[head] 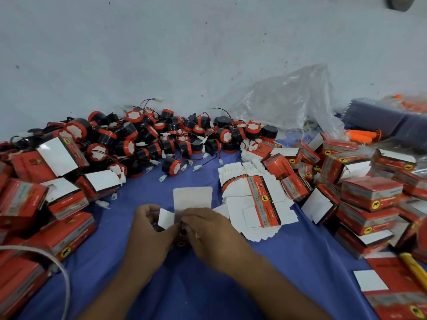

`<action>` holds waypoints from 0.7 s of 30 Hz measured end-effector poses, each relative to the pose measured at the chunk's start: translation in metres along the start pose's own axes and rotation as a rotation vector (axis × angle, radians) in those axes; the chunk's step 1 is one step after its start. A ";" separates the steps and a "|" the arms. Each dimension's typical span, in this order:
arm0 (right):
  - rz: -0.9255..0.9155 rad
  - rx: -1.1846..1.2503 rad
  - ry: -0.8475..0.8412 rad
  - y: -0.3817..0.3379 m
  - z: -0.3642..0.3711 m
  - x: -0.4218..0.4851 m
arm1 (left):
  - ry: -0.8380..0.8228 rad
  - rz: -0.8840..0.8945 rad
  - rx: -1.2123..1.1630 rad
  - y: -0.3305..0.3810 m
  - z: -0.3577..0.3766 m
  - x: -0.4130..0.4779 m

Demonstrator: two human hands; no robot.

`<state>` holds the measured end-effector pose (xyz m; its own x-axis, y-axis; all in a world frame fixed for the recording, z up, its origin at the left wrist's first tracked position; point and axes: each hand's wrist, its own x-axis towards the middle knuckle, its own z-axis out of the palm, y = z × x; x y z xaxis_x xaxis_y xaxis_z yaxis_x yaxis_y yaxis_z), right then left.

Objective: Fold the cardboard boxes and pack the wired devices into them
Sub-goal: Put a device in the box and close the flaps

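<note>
Pinching one half-folded box (192,198) at lower middle, left hand (147,225) and right hand (208,229) both in tight grip; perhaps empty inside. Folded boxes (372,192) piled at left and right edges. Not yet packed: heap of wired devices (161,137), upper middle.

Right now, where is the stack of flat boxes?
In the head view, the stack of flat boxes lies on the blue cloth, right of the right hand, before the pile of devices.

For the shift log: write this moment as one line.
step: folding box | left hand: grips flap | right hand: grips box | device pile: behind, loose | flat blanks: right of hands | surface: blue cloth
</note>
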<state>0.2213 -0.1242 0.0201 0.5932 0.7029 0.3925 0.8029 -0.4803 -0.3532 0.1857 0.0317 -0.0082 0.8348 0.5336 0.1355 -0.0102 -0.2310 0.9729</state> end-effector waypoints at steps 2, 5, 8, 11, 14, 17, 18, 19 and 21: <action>-0.066 -0.039 0.037 -0.003 0.004 -0.005 | 0.009 0.007 -0.011 -0.001 0.000 -0.002; -0.074 -0.058 0.133 -0.007 0.006 -0.006 | 0.003 -0.039 -0.061 0.000 0.005 -0.004; -0.013 -0.004 0.249 -0.007 0.003 0.000 | 0.005 -0.063 -0.112 0.001 0.009 -0.006; 0.065 0.150 0.288 -0.004 0.005 0.003 | 0.006 -0.034 -0.123 0.001 0.008 -0.005; 0.021 0.091 0.330 -0.007 0.010 0.003 | -0.044 0.060 -0.087 -0.002 0.007 -0.004; 0.038 0.061 0.205 -0.004 0.014 0.007 | -0.100 0.156 -0.008 -0.007 0.005 -0.006; 0.058 0.058 0.145 -0.002 0.015 0.008 | -0.113 0.169 -0.008 -0.008 0.004 -0.006; 0.041 0.043 0.119 -0.001 0.014 0.010 | -0.125 0.173 -0.011 -0.008 0.003 -0.006; 0.003 -0.034 0.128 -0.002 0.014 0.012 | -0.154 0.165 -0.028 -0.008 0.000 -0.006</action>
<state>0.2263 -0.1076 0.0136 0.5964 0.6297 0.4977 0.8014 -0.5014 -0.3260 0.1805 0.0308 -0.0169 0.8948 0.3595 0.2648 -0.1668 -0.2810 0.9451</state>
